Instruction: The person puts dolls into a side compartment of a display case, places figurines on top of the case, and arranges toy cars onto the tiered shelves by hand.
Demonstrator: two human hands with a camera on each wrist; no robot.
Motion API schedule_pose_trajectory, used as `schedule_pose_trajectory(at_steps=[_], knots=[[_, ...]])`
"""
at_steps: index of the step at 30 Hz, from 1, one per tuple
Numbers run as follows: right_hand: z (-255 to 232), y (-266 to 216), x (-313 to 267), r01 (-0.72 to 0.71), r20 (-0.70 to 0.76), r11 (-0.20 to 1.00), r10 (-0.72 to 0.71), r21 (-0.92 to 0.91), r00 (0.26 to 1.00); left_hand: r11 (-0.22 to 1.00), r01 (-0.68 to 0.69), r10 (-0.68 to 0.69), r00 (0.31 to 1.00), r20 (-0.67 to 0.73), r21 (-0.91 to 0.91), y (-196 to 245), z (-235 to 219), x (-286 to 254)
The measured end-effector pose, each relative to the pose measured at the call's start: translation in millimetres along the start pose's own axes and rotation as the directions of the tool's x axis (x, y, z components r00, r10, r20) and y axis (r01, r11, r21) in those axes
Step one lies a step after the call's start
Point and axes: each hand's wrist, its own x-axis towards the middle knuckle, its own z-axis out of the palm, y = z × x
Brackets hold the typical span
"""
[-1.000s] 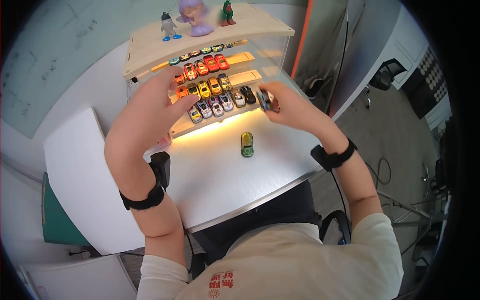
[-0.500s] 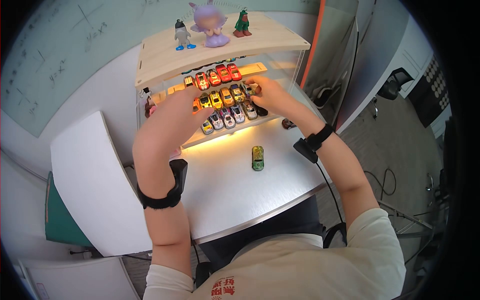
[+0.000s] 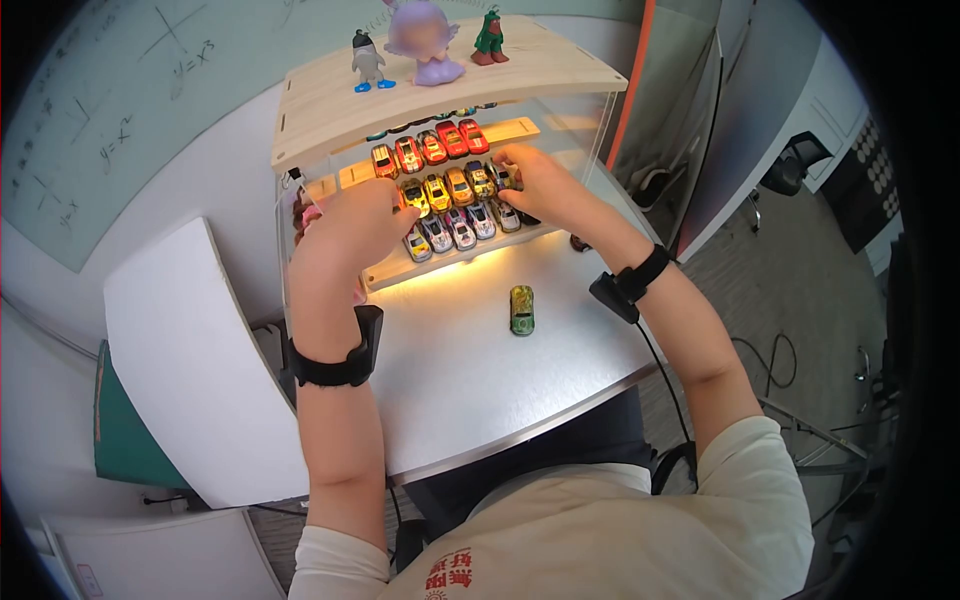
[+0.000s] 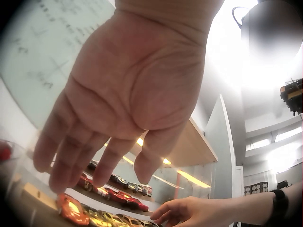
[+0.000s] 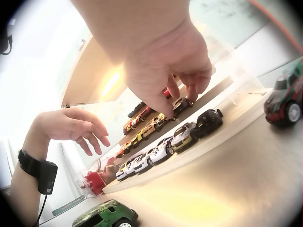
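My right hand (image 3: pixel 537 186) reaches into a lit display case and pinches a dark toy car (image 5: pixel 181 106) between thumb and fingers, at the right end of the middle shelf's row. My left hand (image 3: pixel 352 228) hovers at the row's other end, fingers loosely extended and holding nothing; its fingertips are close to an orange toy car (image 4: pixel 73 209). Yellow toy cars (image 3: pixel 436 192) fill the row between the hands. On the shelf below stand white toy cars (image 5: pixel 162 147) and a black one (image 5: pixel 209 122). Red toy cars (image 3: pixel 451 139) line the shelf above.
A green toy car (image 3: pixel 521 311) stands on the silvery tabletop (image 3: pixel 450 370). Farther right is a dark red and green toy car (image 5: pixel 283 101). Three figurines, including a purple one (image 3: pixel 428 50), stand on the wooden case top (image 3: pixel 545 62). A clear side panel (image 3: pixel 600 135) bounds the case.
My right hand has carried the toy car from in front of the case to the right end of the middle shelf. The left hand stays near the left end. The head view has shifted.
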Motion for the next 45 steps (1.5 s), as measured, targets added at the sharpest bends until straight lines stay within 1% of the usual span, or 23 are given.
schedule_pose_trajectory(at_steps=[2,4,6,7,9,10,11,12,13,14,16,19,23,25,26,28,31,35,37,41,43,44,45], knots=[[-2.4,0.0,-3.1,-0.002,-0.031,1.000,0.002,-0.012,1.000,1.000,0.001,-0.001,1.000,0.021,0.012,-0.9,0.8,1.0],[-11.1,-2.4,-9.7,-0.006,-0.062,1.000,0.004,-0.023,0.998,1.000,0.020,-0.020,1.000,-0.006,-0.003,-1.9,1.9,-0.2],[-35.1,-13.2,-23.6,-0.011,-0.113,0.995,0.000,-0.096,0.994,1.000,0.001,-0.001,1.000,-0.029,0.010,-3.0,0.8,-1.7],[-49.2,-19.1,-31.2,-0.020,-0.105,0.995,0.009,-0.097,0.994,1.000,-0.018,0.019,0.999,-0.050,0.022,-2.9,0.1,-2.5],[-74.1,-25.6,-51.4,-0.128,0.135,0.979,0.149,-0.156,0.980,1.000,-0.018,0.018,0.999,-0.040,0.013,0.6,-2.5,-4.8],[-78.6,-23.0,-64.0,-0.143,0.143,0.977,0.167,-0.161,0.976,1.000,-0.015,0.016,0.999,-0.044,0.011,2.0,-4.0,-4.9],[-83.3,-21.2,-75.3,-0.143,0.191,0.970,0.181,-0.198,0.965,1.000,-0.014,0.014,1.000,0.024,-0.002,1.1,-7.5,-2.9],[-87.4,-18.7,-84.4,-0.137,0.237,0.963,0.193,-0.233,0.952,1.000,-0.019,0.019,0.999,0.028,-0.006,1.0,-7.3,-3.2],[-85.8,-13.0,-91.9,-0.111,0.230,0.952,0.180,-0.284,0.956,1.000,-0.012,0.012,1.000,0.003,-0.009,1.2,-6.9,-4.5],[-84.4,-9.8,-98.8,-0.116,0.228,0.951,0.185,-0.285,0.956,1.000,-0.005,0.004,1.000,-0.020,-0.011,1.6,-6.4,-5.4],[-84.4,-8.0,-108.8,-0.163,0.200,0.907,0.255,-0.387,0.946,1.000,-0.008,0.009,1.000,-0.008,0.010,2.7,-7.4,-4.1],[-79.9,1.4,-111.3,-0.156,0.204,0.902,0.255,-0.403,0.945,0.999,-0.011,0.011,1.000,-0.006,0.036,3.6,-7.2,-3.4],[-72.7,5.1,-113.4,-0.154,0.226,0.904,0.259,-0.399,0.939,0.999,-0.031,0.032,0.999,-0.019,0.029,0.3,-6.6,-4.0],[-70.6,7.8,-116.5,-0.101,0.263,0.943,0.189,-0.316,0.946,0.999,-0.029,0.030,0.999,-0.012,0.023,1.0,-7.1,-4.6],[-69.9,7.2,-117.9,-0.101,0.262,0.943,0.189,-0.316,0.947,0.999,-0.028,0.028,1.000,-0.006,0.015,1.5,-7.9,-4.4],[-68.1,4.2,-123.1,-0.098,0.273,0.966,0.164,-0.238,0.948,0.999,-0.033,0.033,0.999,-0.006,0.014,0.7,-7.7,-3.6],[-68.2,-7.8,-128.8,-0.139,0.248,0.971,0.186,-0.196,0.951,0.999,-0.042,0.042,0.999,-0.008,0.017,0.1,-6.7,-3.6],[-57.3,-9.5,-133.8,-0.123,0.235,0.978,0.162,-0.169,0.958,0.998,-0.064,0.064,0.998,-0.029,0.014,-2.9,-4.1,-2.2],[-53.2,-7.4,-134.6,-0.021,0.203,0.984,0.057,-0.174,0.978,0.998,-0.070,0.070,0.997,-0.032,0.004,-4.9,-3.0,-1.2],[-48.2,-6.6,-132.6,-0.002,0.241,0.993,0.031,-0.119,0.970,0.997,-0.070,0.069,0.997,-0.047,-0.015,-5.4,-3.3,-1.8],[-47.6,-8.1,-133.0,0.023,0.309,0.996,0.007,-0.092,0.951,0.998,-0.066,0.065,0.997,-0.046,-0.016,-3.7,-4.1,-3.1],[-46.6,-6.9,-135.4,0.019,0.308,0.996,0.011,-0.092,0.951,0.998,-0.059,0.058,0.997,-0.046,-0.018,-2.6,-4.5,-4.2],[-44.6,-4.8,-138.9,0.073,0.261,0.992,-0.045,-0.099,0.964,0.998,-0.063,0.062,0.997,-0.043,-0.018,-1.0,-5.8,-5.7]])
